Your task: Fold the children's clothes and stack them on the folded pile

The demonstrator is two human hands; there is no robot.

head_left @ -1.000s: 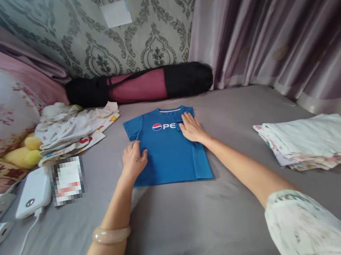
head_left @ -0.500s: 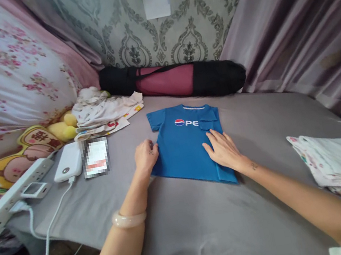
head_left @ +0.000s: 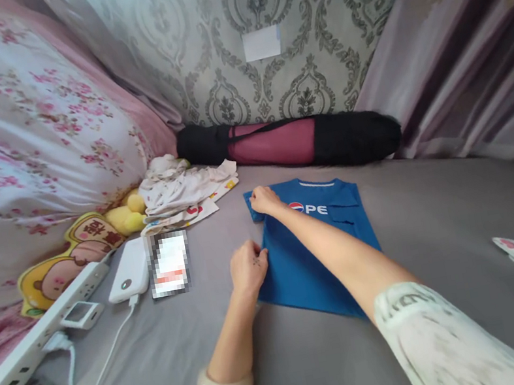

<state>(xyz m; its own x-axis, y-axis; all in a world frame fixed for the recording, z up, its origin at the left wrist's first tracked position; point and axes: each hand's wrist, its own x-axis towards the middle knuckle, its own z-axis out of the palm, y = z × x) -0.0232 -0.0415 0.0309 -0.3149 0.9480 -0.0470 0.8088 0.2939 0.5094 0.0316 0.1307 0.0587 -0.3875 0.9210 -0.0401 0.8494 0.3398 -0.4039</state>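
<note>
The blue shirt [head_left: 295,269] lies flat mid-bed [head_left: 431,221], short of the far edge, left hand [head_left: 248,268] pinching its side and right hand [head_left: 266,201] closed on the sleeve, apparently to control that whole side evenly.

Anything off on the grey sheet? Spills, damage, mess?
No spill or damage visible. Pale clothes, left of the blue shirt, look untidy: a rumpled heap. The shirt's print stops at "PE", where its side is folded in.
</note>
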